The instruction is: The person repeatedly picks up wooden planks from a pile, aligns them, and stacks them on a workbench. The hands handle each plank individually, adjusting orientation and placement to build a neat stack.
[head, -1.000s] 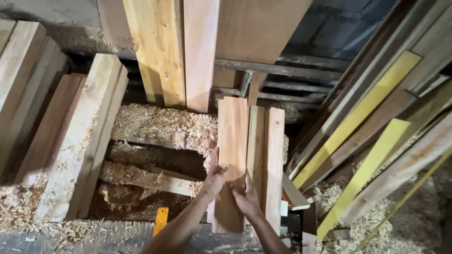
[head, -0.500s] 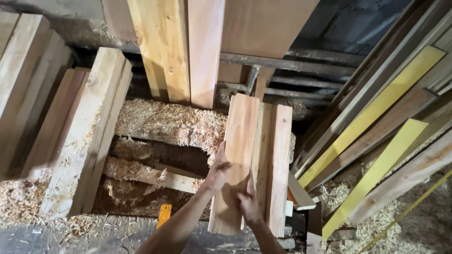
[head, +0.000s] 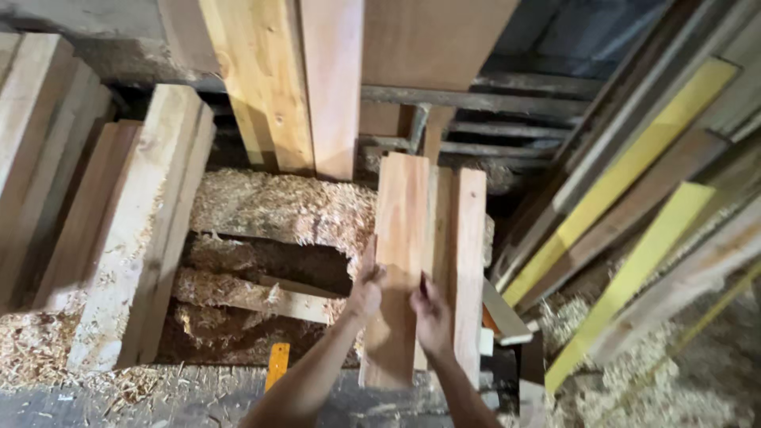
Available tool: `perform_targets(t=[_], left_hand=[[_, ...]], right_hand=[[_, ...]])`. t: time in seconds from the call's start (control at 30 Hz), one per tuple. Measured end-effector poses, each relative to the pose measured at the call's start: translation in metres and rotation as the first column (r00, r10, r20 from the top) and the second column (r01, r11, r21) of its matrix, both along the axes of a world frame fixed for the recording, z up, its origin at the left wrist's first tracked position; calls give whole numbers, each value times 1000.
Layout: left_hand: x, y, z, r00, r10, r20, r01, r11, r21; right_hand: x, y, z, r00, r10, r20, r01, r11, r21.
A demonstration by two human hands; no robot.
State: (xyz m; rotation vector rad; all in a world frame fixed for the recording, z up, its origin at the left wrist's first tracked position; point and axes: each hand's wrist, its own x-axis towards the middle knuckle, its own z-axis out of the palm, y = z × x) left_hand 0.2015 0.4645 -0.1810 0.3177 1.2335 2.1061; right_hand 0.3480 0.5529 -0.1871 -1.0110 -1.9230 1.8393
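Far left, 9 o'clock: pale boards [head: 47, 158] lean in a stack, their tops toward the upper left corner.
Left of middle, 8 o'clock: a thick rough plank [head: 139, 230] slants down to a floor strewn with shavings.
Middle, 10 o'clock of the hands: a heap of sawdust [head: 277, 210] lies over dark timbers, with a sawdust-coated batten [head: 246, 295] crossing below it.
Top, 12 o'clock: tall upright boards [head: 301, 79] stand against a dark metal frame (one yellowish, one pinker).
Bottom, 7 o'clock of the hands: a small orange strip [head: 277, 364] pokes up from the floor edge.
Left hand [head: 366, 292]: closed around the left edge of the short reddish board [head: 400, 254], fingers wrapped behind it, thumb toward the front.
Short reddish board: upright with a slight tilt, at the centre of the view, its lower end near the floor; it stands in front of and against two similar boards [head: 464, 261] at its 3 o'clock.
Right hand [head: 432, 317]: pressed flat on the face of the same board low down, fingers pointing up (holding it with the palm rather than a wrapped grip).
Right, 2 to 4 o'clock: long yellow-painted slats [head: 634, 182] and grey planks lean diagonally, more sawdust at their feet.
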Motion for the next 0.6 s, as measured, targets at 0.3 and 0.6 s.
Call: perform_targets(t=[0.3, 0.6], left_hand=[[5, 2, -12, 987, 34, -155, -53, 991, -122], [12, 6, -9, 999, 19, -48, -19, 1000, -6]], right_hand=[[14, 76, 38, 881, -321, 348, 20, 759, 651], [15, 84, 68, 807, -217, 550, -60, 895, 441]])
